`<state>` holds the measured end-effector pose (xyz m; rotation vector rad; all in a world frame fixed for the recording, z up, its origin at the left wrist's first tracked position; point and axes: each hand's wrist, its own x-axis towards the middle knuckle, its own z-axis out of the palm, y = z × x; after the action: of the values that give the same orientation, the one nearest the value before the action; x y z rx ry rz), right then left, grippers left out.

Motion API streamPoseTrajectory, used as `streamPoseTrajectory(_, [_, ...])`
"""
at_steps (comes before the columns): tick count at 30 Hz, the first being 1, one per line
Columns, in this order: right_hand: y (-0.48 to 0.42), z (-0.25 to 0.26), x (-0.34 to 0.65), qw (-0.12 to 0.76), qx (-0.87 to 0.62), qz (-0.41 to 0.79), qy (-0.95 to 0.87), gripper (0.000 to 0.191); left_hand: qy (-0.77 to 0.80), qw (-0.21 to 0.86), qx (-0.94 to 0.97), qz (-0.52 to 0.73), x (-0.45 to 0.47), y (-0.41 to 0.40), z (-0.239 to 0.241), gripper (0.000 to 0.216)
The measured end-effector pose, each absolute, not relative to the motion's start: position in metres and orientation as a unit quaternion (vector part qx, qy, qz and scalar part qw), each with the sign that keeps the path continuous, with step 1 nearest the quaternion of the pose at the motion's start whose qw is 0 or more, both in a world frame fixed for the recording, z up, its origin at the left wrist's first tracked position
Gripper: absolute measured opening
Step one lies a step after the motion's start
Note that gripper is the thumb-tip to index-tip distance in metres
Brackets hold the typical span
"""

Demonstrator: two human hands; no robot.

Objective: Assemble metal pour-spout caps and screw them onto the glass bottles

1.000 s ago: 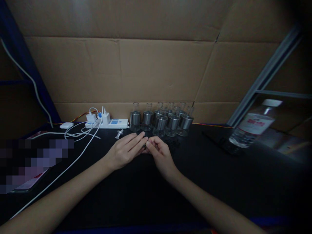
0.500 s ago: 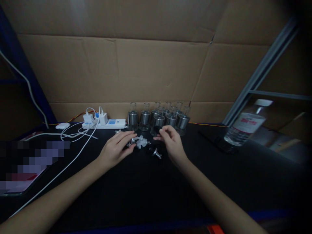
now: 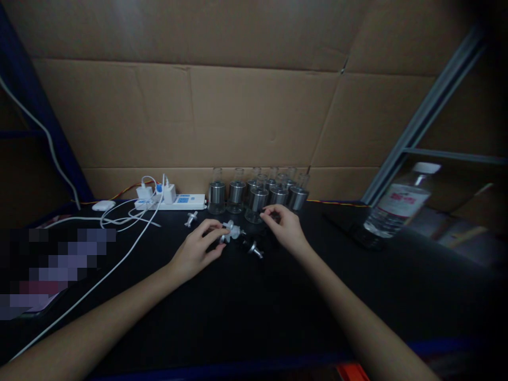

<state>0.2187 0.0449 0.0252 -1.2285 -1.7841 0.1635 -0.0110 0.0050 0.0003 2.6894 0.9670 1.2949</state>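
My left hand (image 3: 198, 248) rests on the black table (image 3: 246, 312), its fingers curled and pinched round a small pale fitting (image 3: 231, 229). My right hand (image 3: 286, 226) hovers just right of it, fingertips pinched together near the front of a cluster of metal-and-glass cylinders (image 3: 257, 194). What the right fingers hold is too small and dark to name. Between the hands lies a small metal-tipped part (image 3: 254, 247). Another small pale fitting (image 3: 191, 218) lies apart to the left.
A white power strip (image 3: 174, 201) with plugged chargers and white cables (image 3: 119, 248) sits at the back left. A clear water bottle (image 3: 399, 203) stands on the right. Cardboard (image 3: 238, 116) walls the back. A metal frame bar (image 3: 428, 111) rises at right.
The hands were together a second ago, then parted, uncovering small parts on the table. My left hand has drawn back and pinched the pale fitting; my right moved toward the cylinders.
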Motion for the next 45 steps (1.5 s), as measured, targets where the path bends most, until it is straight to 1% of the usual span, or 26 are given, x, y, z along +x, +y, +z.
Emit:
streamPoseTrajectory(3, [0.047,0.022,0.216,0.42,-0.504,0.047,-0.753,0.015,0.307,0.007,0.86,0.407,-0.01,0.004,0.001,0.03])
streamPoseTrajectory(7, [0.047,0.022,0.215,0.33,-0.479,0.048,-0.812,0.031,0.31,0.013,0.859,0.407,-0.01,0.003,0.002,0.03])
streamPoseTrajectory(10, [0.047,0.023,0.215,0.257,-0.459,0.045,-0.849,0.04,0.312,0.016,0.859,0.406,-0.009,0.002,0.003,0.03])
streamPoseTrajectory(14, [0.047,0.022,0.213,0.18,-0.469,0.007,-0.865,0.046,0.318,0.017,0.857,0.406,-0.009,0.001,0.003,0.03])
streamPoseTrajectory(16, [0.047,0.021,0.212,0.164,-0.467,-0.017,-0.869,0.047,0.32,0.015,0.857,0.405,-0.009,0.002,0.002,0.031])
streamPoseTrajectory(19, [0.045,0.022,0.21,0.164,-0.468,-0.04,-0.867,0.046,0.327,0.014,0.853,0.407,-0.009,0.003,0.0,0.033])
streamPoseTrajectory(21, [0.043,0.023,0.21,0.179,-0.476,-0.037,-0.86,0.043,0.335,0.017,0.843,0.419,-0.009,0.004,0.0,0.033])
streamPoseTrajectory(27, [0.041,0.023,0.207,0.281,-0.479,0.031,-0.831,0.031,0.406,0.019,0.768,0.494,-0.018,0.016,0.003,0.032])
streamPoseTrajectory(31, [0.036,0.023,0.202,0.323,-0.462,0.061,-0.824,0.029,0.451,0.001,0.731,0.512,-0.03,0.028,0.002,0.027])
streamPoseTrajectory(34, [0.029,0.023,0.197,0.314,-0.44,0.067,-0.839,0.025,0.47,-0.005,0.727,0.5,-0.037,0.034,0.001,0.02])
streamPoseTrajectory(38, [0.019,0.024,0.191,0.288,-0.406,0.059,-0.865,0.022,0.475,0.001,0.725,0.499,-0.036,0.032,0.002,0.021])
streamPoseTrajectory(42, [0.015,0.024,0.187,0.291,-0.402,0.061,-0.866,0.022,0.464,-0.011,0.746,0.478,-0.031,0.028,0.002,0.023])
streamPoseTrajectory(45, [0.015,0.023,0.186,0.294,-0.403,0.062,-0.864,0.02,0.468,-0.032,0.757,0.454,-0.032,0.029,0.003,0.019])
